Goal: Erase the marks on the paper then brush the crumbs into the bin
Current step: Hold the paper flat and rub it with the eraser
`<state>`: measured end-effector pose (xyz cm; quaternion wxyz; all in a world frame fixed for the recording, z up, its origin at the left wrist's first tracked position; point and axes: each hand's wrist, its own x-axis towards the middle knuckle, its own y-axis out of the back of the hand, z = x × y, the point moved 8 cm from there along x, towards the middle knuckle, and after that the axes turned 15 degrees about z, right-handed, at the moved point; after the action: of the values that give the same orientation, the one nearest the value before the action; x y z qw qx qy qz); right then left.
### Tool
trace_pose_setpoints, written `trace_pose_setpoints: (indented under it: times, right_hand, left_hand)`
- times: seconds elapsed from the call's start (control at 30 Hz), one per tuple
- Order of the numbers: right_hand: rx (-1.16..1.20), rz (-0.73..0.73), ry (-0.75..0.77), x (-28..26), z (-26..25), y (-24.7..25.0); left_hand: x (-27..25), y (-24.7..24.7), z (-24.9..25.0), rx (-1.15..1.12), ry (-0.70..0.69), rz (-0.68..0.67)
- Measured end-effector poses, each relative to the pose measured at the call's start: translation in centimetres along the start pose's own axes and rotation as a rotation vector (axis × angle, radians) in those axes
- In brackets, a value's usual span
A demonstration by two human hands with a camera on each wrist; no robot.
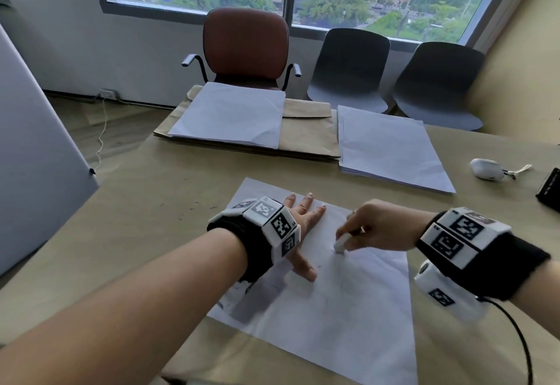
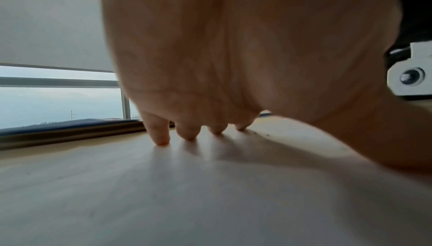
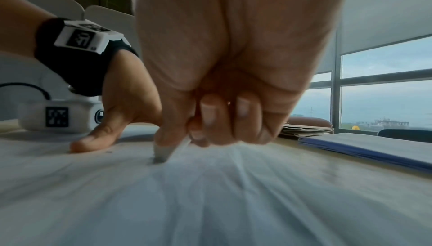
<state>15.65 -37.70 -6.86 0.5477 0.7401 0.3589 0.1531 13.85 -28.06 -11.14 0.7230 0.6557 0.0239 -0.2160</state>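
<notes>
Head view, frame centre: right hand (image 1: 368, 227) pinching white eraser (image 1: 341, 244) onto sheet of paper (image 1: 333, 309); left hand (image 1: 303, 230) splayed flat, pinning sheet. Risk: creasing or tearing under hard rubbing. Bin unseen.

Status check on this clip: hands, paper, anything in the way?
Left hand flat, pressing the paper down. Right hand pinching the eraser, tip on the sheet. Faint marks remain. No bin in view; nothing blocking.
</notes>
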Motion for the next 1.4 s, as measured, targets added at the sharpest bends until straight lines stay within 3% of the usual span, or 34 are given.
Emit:
trace_pose_setpoints:
  times: [0.07, 0.23, 0.43, 0.53, 0.63, 0.87, 1.07, 1.2, 1.3, 1.4]
  right_hand:
    - [-0.035, 0.013, 0.024, 0.9, -0.3, 0.4]
    - [-0.045, 0.239, 0.171, 2.5, -1.7, 1.1]
    - [-0.116, 0.037, 0.175, -1.2, 0.0, 0.0]
    - [-0.152, 0.156, 0.186, 0.8, -1.1, 1.0]
    - [-0.103, 0.309, 0.154, 2.1, -1.6, 1.6]
    - [-0.127, 0.060, 0.122, -1.2, 0.0, 0.4]
    - [-0.034, 0.349, 0.092, 2.4, -1.6, 1.6]
    - [-0.100, 0.225, 0.112, 0.0, -1.5, 0.3]
    - [-0.185, 0.086, 0.034, -2.0, -0.2, -0.1]
    - [-0.024, 0.229, -0.129, -2.4, 1.5, 0.8]
  left_hand:
    - [0.1, 0.0, 0.0, 0.005, -0.007, 0.006]
    - [-0.1, 0.3, 0.0, 0.008, -0.014, 0.028]
    - [0.2, -0.1, -0.1, 0.006, -0.005, 0.006]
    - [0.2, -0.1, -0.1, 0.024, -0.013, 0.011]
    - [0.1, 0.1, -0.2, 0.035, -0.015, 0.027]
    - [0.5, -0.4, -0.8, 0.037, 0.004, 0.001]
    - [-0.1, 0.1, -0.5, 0.044, 0.006, 0.044]
    - [0.0, -0.4, -1.2, 0.022, 0.025, 0.021]
    - [0.0, -0.4, -1.1, 0.003, 0.029, 0.017]
    - [-0.1, 0.1, -0.8, -0.005, 0.041, 0.039]
